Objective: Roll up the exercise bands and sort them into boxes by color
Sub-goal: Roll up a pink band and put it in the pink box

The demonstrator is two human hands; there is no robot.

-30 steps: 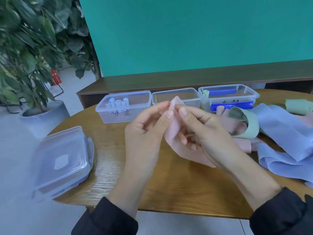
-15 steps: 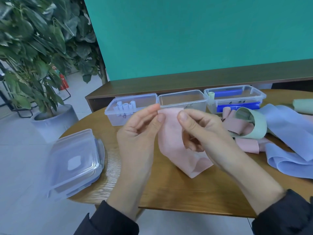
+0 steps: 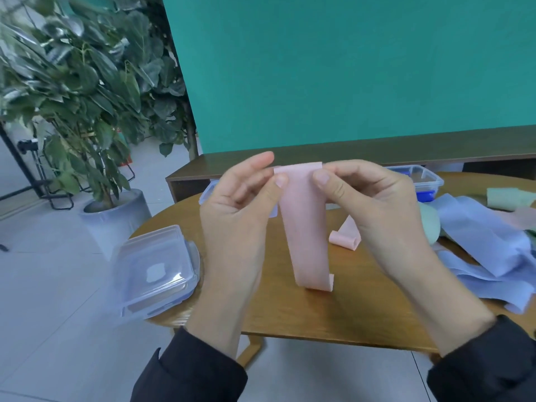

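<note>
Left hand (image 3: 240, 210) and right hand (image 3: 374, 204): each grip narrow, thumb and forefinger pinching a top corner of the pink band (image 3: 307, 227), held upright above the counter (image 3: 319, 311). The band's lower end curls onto the wood. Stacked clear lids (image 3: 156, 268) sit left; blue bands (image 3: 487, 242) right; a box (image 3: 426, 181) behind.

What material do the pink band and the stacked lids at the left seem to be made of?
Pink band: probably thin latex or rubber, matte; it hangs limp from both hands' pinch and curls at its lower end. Lids: likely clear hard plastic, glossy; the table shows through them and one carries a bright glare patch.
</note>
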